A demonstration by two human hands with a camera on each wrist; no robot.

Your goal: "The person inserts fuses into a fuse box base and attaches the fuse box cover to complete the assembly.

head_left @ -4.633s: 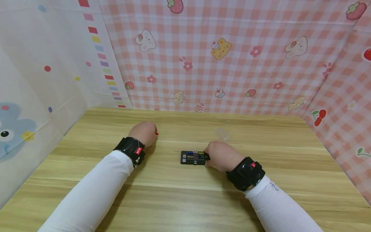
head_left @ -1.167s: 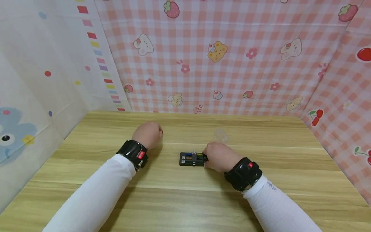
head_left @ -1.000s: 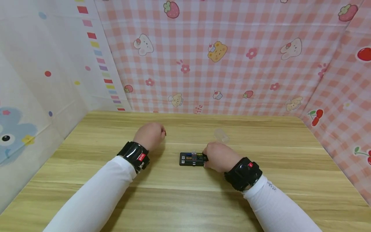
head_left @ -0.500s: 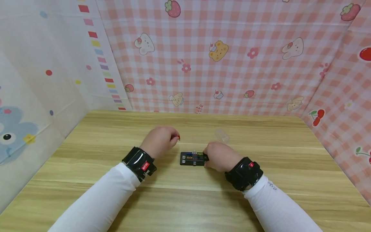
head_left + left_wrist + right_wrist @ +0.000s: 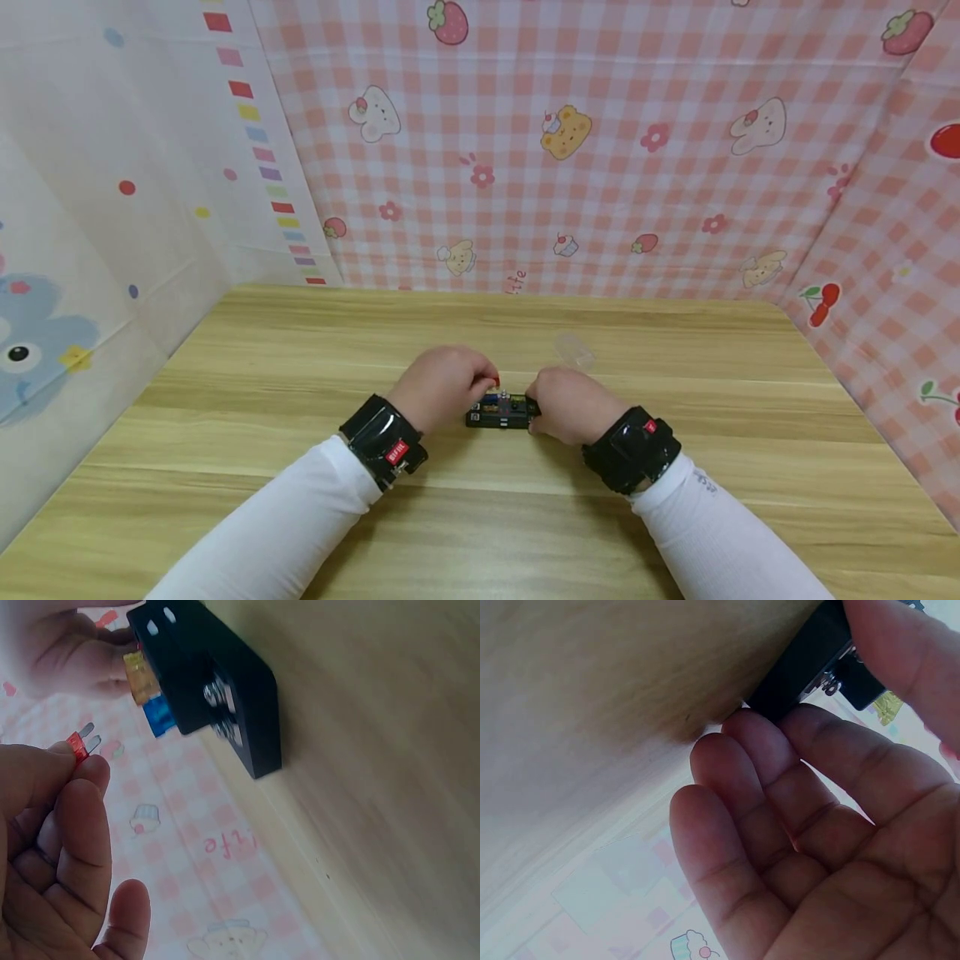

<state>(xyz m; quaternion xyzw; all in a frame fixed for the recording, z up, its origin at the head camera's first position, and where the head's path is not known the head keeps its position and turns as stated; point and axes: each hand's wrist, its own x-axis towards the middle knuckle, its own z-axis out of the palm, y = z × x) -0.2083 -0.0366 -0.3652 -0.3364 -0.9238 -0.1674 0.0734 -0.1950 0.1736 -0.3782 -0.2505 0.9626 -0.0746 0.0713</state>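
Between the thumb and index finger of my left hand [image 5: 442,385] is a small red blade fuse [image 5: 77,747], its two metal prongs pointing toward the fuse block. The black fuse block [image 5: 495,422] lies on the table, with metal screw terminals at its ends. A blue fuse [image 5: 159,715] and an amber fuse [image 5: 139,677] stick out of it in the left wrist view; a yellow fuse [image 5: 889,707] shows in the right wrist view. My right hand [image 5: 573,406] grips the block's right end, thumb on one side and fingertips on the other. The red fuse is close beside the block, apart from it.
A clear plastic box or lid [image 5: 575,350] lies on the wooden table [image 5: 480,517] behind my right hand. Patterned cloth walls [image 5: 525,192] stand at the back and on both sides.
My left hand has moved right and nearer to me, bringing the red fuse from the left part of the table to the fuse block. The right hand keeps its hold on the block.
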